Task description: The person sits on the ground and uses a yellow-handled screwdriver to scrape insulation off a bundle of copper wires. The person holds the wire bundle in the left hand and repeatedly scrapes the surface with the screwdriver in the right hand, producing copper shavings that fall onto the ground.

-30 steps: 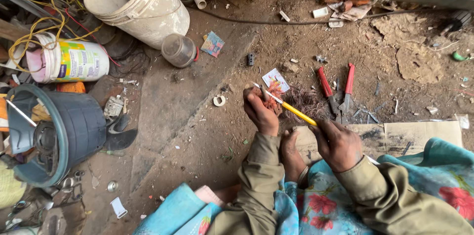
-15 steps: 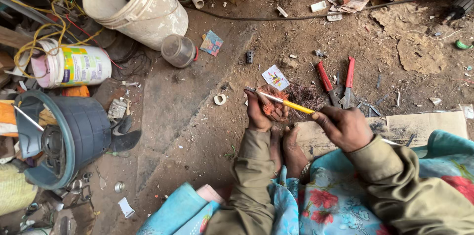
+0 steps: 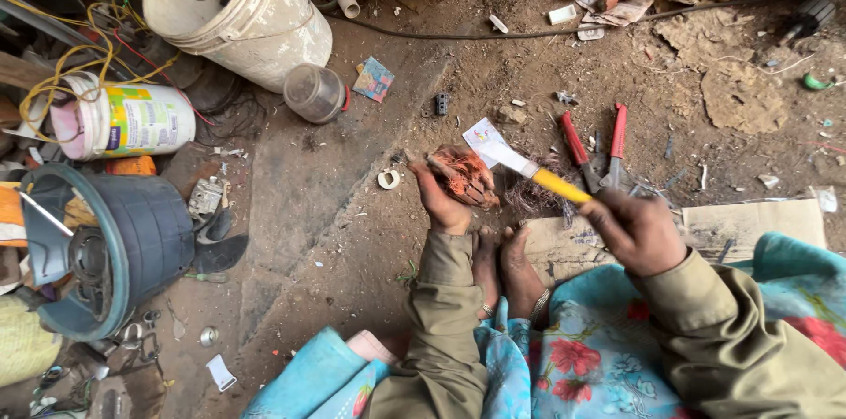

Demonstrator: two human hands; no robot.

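We're gripping copper coil (image 3: 464, 177) in left hand (image 3: 443, 205), right hand (image 3: 636, 230) fingers clamped on screwdriver (image 3: 527, 170); tip may slip into palm.

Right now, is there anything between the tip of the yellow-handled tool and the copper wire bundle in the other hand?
Nothing visible. The right hand holds the yellow-handled tool, whose tip reaches the copper wire bundle gripped by the left hand. The red-handled cutters lie beyond, on the ground.
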